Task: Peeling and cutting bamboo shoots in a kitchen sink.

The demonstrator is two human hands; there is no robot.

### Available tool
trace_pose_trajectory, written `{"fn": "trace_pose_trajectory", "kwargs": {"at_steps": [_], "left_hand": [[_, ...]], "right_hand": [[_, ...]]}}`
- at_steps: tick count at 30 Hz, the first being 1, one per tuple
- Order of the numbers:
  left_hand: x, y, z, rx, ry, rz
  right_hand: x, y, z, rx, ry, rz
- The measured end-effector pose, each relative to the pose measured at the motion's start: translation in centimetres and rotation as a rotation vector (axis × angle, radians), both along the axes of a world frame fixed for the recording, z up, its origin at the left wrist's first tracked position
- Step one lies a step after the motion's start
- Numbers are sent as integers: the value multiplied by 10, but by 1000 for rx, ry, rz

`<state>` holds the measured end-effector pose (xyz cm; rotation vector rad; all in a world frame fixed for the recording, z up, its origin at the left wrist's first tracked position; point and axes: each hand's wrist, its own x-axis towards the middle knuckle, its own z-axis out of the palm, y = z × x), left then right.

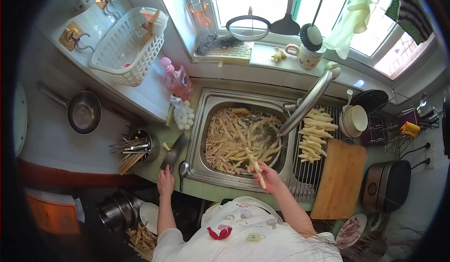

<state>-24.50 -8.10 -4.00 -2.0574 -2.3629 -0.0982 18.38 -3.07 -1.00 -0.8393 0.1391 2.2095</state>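
In my right hand [269, 179] is a long, knobbly pale root [256, 167], perhaps ginger, held over the sink's front edge. The steel sink [195, 146] is heaped with similar pale roots [225, 124] and pinkish scraps, with water in its right part. Beneath the curved steel faucet [307, 102], the water looks disturbed. My left hand [165, 181] is at the counter's front edge, its fingertips at the near end of a dark flat blade [174, 153], apparently a kitchen knife. Whether those fingers grip it is unclear. A black-handled peeler or spoon [182, 172] lies beside the sink.
Several pale roots [316, 131] lie on a wire rack [302, 188] right of the sink, by a wooden cutting board [339, 179]. Left stand a chopstick holder [140, 147], a bag of white balls [183, 116] and a pink pump bottle [177, 80]. Bowls [355, 119] stand behind the board.
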Motion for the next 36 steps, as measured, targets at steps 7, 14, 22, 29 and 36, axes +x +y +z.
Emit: {"fn": "trace_pose_trajectory", "kwargs": {"at_steps": [7, 14, 22, 29, 36], "left_hand": [[53, 3, 62, 163, -28, -70], [181, 26, 118, 262, -330, -493], [191, 38, 140, 358, -256, -707], [197, 41, 125, 436, -602, -636], [148, 64, 128, -426, -1601, 20]], "right_hand": [[-12, 3, 19, 61, -106, -24], [-27, 2, 23, 79, -67, 89], [-29, 0, 55, 162, -216, -9], [-21, 0, 57, 159, -296, 90], [6, 2, 63, 359, -267, 175]]}}
